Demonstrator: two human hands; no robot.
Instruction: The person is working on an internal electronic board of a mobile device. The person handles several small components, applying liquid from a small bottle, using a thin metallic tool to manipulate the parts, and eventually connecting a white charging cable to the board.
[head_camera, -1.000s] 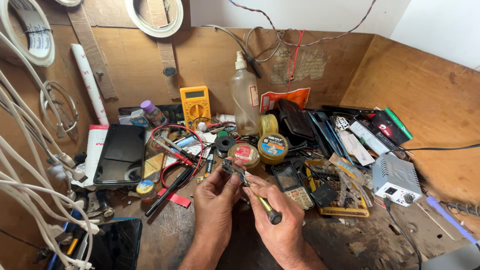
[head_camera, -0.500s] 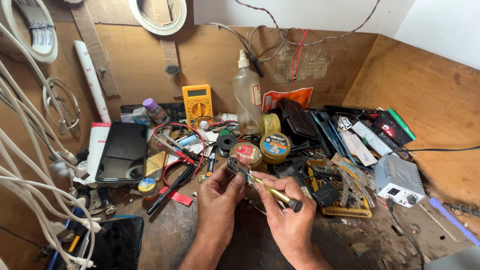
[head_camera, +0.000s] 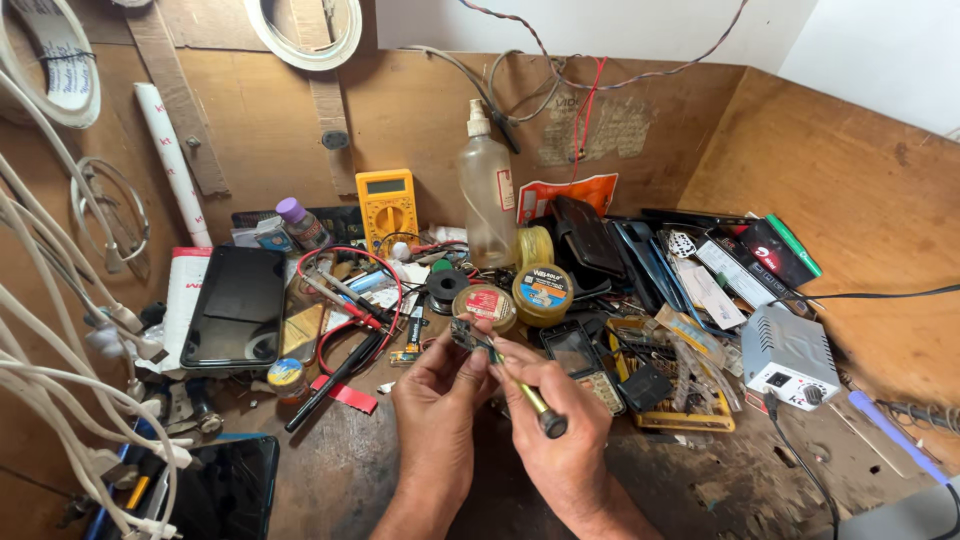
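Screwdriver tip now at small part

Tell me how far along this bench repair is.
Done: the small circuit board is out and lifted off the cluttered bench, with the yellow meter and the solder tin behind it. In hand: the left hand pinches the board while the right hand holds a thin tool to it. Left: no casing is on the board yet.
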